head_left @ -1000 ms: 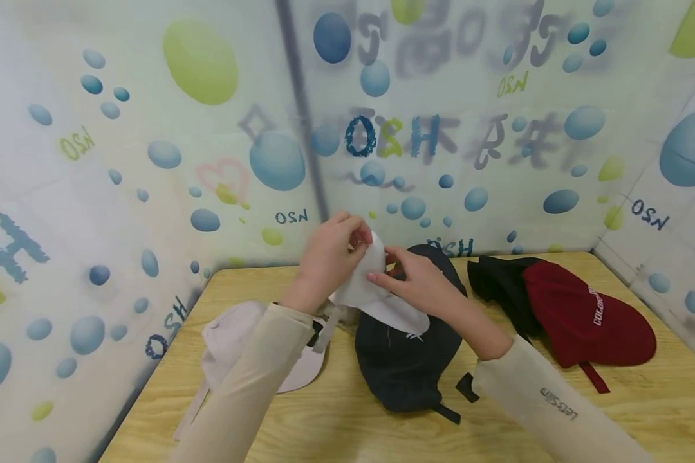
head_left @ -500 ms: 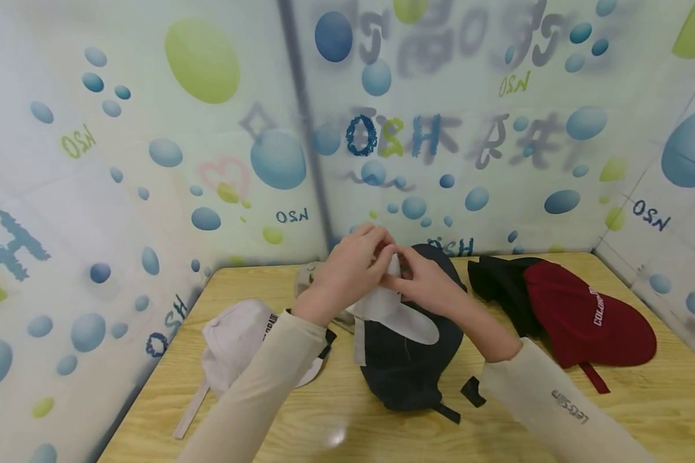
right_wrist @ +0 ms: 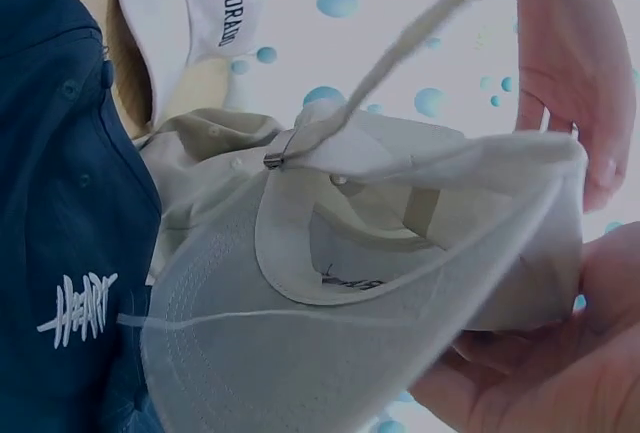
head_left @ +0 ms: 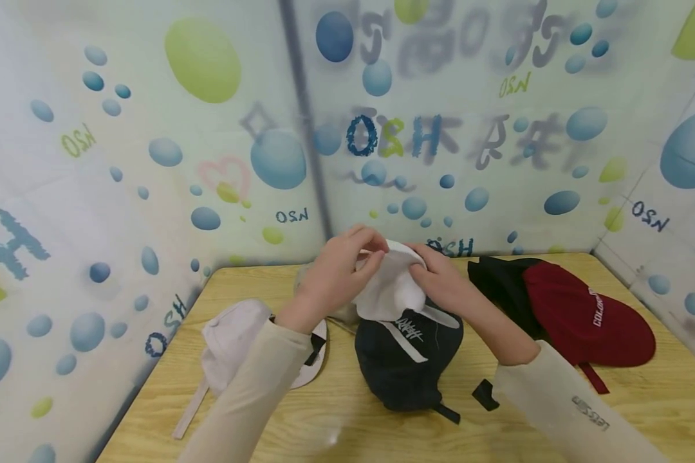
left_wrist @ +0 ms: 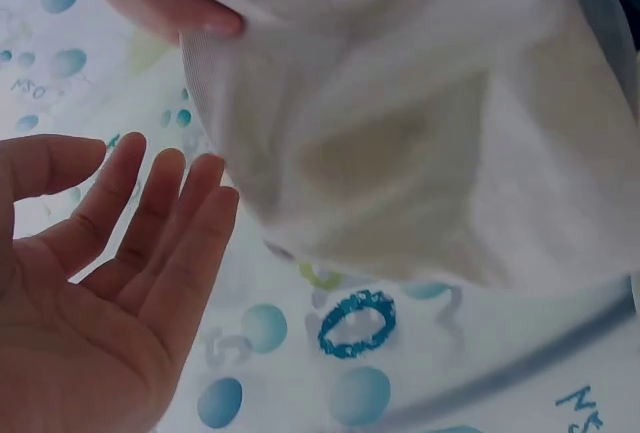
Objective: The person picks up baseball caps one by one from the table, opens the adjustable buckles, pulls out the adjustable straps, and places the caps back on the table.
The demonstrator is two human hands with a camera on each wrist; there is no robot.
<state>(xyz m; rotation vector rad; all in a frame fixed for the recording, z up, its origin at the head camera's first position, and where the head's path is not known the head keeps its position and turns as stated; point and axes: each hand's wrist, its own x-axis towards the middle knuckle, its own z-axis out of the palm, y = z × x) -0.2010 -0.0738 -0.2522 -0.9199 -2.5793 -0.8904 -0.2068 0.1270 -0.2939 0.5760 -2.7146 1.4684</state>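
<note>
A white cap (head_left: pixel 379 292) is held up above the table, tilted, with its brim low and its thin strap hanging over a navy cap (head_left: pixel 405 379). My right hand (head_left: pixel 443 280) grips the white cap's edge, thumb on one side and fingers on the other. In the right wrist view the cap's hollow inside and metal strap buckle show. My left hand (left_wrist: pixel 120 283) has its fingers spread and loosely bent, the tips at or very near the cap's edge; whether they touch it I cannot tell. Lettering marks the front of the navy cap.
A pale pink cap (head_left: pixel 231 341) lies on the left of the wooden table (head_left: pixel 301 424). Behind my left hand is a beige cap (right_wrist: pixel 205 148), partly hidden. On the right, a maroon cap (head_left: pixel 585 315) lies against a black cap (head_left: pixel 498 283). A patterned wall (head_left: pixel 469 77) stands behind.
The white cap has turned, and its strap now hangs across the navy cap's front. My right hand has moved right. My left hand has gone from pinching near the cap's edge to loosened fingers.
</note>
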